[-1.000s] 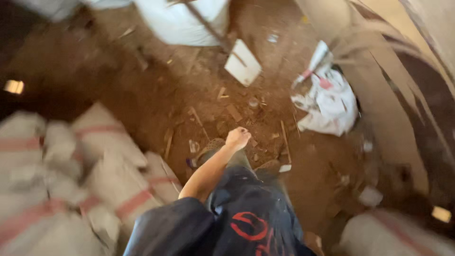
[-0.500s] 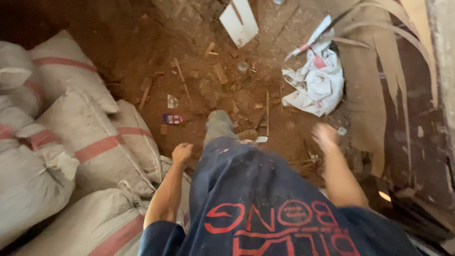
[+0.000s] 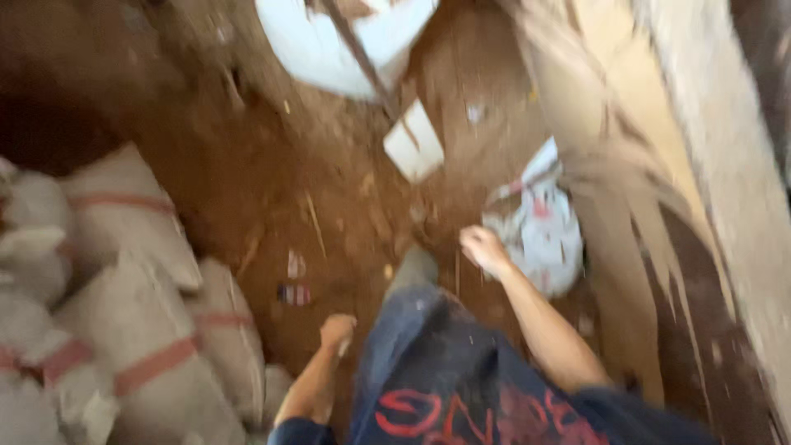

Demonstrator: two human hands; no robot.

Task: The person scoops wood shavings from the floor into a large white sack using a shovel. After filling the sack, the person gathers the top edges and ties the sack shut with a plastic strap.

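I look down at my own body over a red dirt floor (image 3: 272, 198); the picture is blurred by motion. My left hand (image 3: 337, 330) hangs beside my hip with the fingers curled, nothing visible in it, close to the stacked sacks. My right hand (image 3: 483, 248) is out in front of me, fingers loosely curled and empty, just left of a crumpled white bag with red markings (image 3: 540, 235). One shoe (image 3: 414, 265) shows ahead of my dark shirt with red print (image 3: 461, 404).
Grey-white sacks with red stripes (image 3: 124, 321) are piled at the left. A large white sack (image 3: 346, 41) with a stick across it lies at the top, a flat white piece (image 3: 414, 142) below it. Torn brown sheeting (image 3: 626, 214) lines the right. Litter dots the dirt.
The view has swung forward, bringing the large white sack back in. My right hand has moved forward and up toward the crumpled bag; my left hand has dropped beside my hip.
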